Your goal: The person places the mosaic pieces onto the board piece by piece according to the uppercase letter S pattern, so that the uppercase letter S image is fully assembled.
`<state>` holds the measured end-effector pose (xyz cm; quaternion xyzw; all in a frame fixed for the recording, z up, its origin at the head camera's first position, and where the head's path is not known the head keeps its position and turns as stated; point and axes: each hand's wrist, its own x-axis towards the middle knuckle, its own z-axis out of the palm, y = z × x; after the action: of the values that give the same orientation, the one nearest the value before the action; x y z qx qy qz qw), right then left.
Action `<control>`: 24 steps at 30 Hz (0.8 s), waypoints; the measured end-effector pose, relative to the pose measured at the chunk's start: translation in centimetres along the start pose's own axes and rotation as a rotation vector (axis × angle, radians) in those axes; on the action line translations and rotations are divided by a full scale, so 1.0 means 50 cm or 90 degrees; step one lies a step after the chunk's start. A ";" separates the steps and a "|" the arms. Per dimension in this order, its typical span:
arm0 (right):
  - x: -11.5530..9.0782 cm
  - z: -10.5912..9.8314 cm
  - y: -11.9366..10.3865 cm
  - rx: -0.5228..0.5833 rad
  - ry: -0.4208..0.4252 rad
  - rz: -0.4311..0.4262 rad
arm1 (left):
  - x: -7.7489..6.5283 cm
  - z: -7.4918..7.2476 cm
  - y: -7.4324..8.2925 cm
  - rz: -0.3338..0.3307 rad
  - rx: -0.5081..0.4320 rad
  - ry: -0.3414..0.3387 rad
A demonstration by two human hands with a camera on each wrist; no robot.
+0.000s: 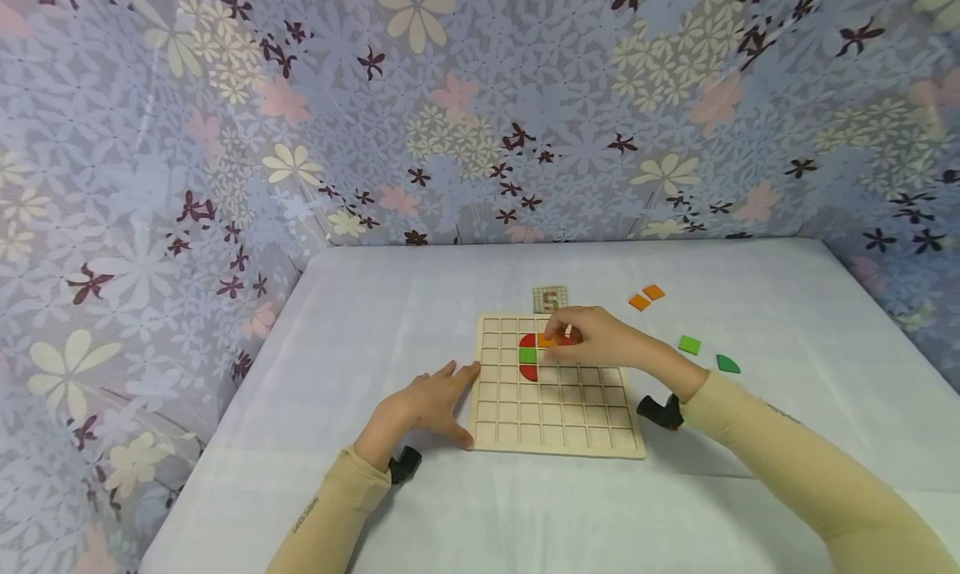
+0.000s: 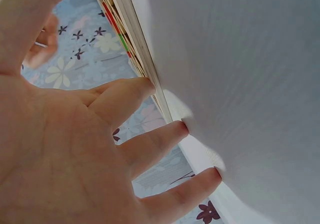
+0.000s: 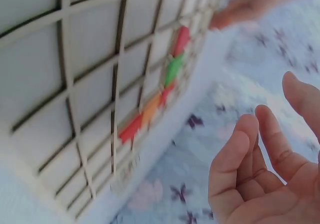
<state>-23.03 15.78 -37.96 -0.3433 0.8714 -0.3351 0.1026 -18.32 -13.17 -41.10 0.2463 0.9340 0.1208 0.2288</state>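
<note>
A wooden grid board (image 1: 517,411) lies flat on the table. Against its left edge rest the thumb and index finger of my left hand (image 1: 435,401), whose fingers are spread; in the left wrist view the fingertips touch along the board's side and the table. My right hand (image 1: 592,338) hovers over the board's upper part with its fingers bent. Nothing shows between the fingers of that right hand (image 3: 270,181) in the right wrist view. Set in the grid are a green square (image 1: 528,355), an orange square (image 3: 150,111) and red rounded pieces (image 1: 529,373).
Behind the board lies a small pattern card (image 1: 551,299) with an S-like figure. To the right are two orange squares (image 1: 654,292), a light green square (image 1: 689,345) and a dark green quarter-round piece (image 1: 727,363). Flowered cloth (image 1: 450,107) hangs behind the white table (image 1: 360,307).
</note>
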 end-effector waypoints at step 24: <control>-0.266 -0.166 0.077 -0.023 0.231 0.265 | 0.001 0.005 -0.001 0.008 -0.004 0.006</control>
<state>-18.56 30.99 -34.89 -0.0933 0.9331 -0.3471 0.0054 -18.25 -13.14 -41.36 0.2511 0.9330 0.1267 0.2245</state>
